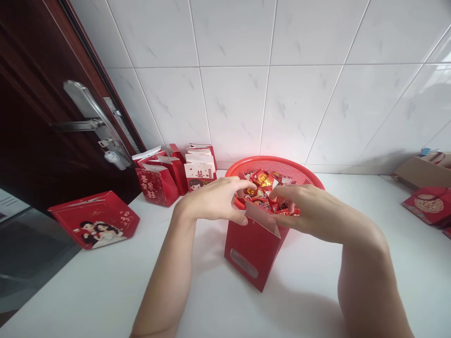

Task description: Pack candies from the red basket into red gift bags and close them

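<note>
A red paper box (252, 246) with an oval window stands upright on the white table, its top open. My left hand (220, 199) is at the box's upper left edge, thumb against the near panel and fingers curled over the opening. On the other side, my right hand (305, 206) has its fingers at the right edge of the top, thumb and fingers a little apart. Directly behind the box sits a red mesh basket (282, 165) holding wrapped candies (262, 180). Part of the box's opening is hidden by my fingers.
Several red boxes (160, 185) stand at the back left by the tiled wall. Another red box (102, 223) with a printed couple lies near the table's left edge. At the right are a cardboard box (423, 169) and red packages (428, 204). A dark door (38, 103) is at left.
</note>
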Motion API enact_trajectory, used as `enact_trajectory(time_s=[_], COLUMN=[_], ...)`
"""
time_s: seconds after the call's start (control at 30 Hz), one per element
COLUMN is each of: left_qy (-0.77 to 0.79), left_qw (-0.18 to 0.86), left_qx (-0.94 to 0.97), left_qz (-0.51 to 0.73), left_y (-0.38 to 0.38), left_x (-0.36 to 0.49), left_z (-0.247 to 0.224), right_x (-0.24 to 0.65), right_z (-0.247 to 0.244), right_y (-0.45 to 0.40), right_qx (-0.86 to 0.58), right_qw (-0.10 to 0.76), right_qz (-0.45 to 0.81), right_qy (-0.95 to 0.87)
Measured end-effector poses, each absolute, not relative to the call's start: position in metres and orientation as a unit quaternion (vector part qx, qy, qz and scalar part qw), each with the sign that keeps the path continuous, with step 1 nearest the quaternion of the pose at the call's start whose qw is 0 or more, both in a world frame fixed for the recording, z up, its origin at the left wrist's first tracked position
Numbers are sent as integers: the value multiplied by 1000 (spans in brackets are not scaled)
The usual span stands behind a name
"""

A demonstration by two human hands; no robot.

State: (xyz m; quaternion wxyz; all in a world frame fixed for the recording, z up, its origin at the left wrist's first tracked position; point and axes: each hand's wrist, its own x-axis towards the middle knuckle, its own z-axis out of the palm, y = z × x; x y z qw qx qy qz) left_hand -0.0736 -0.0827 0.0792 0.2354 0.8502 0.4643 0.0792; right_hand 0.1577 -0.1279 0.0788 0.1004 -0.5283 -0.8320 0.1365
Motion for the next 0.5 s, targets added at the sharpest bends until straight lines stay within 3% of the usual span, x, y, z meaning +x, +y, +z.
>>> enact_trajectory(time_s=[0.13,0.3,0.5], left_qy=[439,380,384], left_qw=[256,310,288], left_qx=[858,867,873], left_qz=[79,91,79], left_y=[-76,-68,-64], left_x=[-74,-73,-69], left_z=[76,73,67], right_x=[157,161,166], right_z=[80,81,80], right_y=[-127,-123,-117], right_qx=[-521,-515,-508], right_qw=[52,49,25], right_qz=[163,193,208], right_qy=[-836,-834,-835])
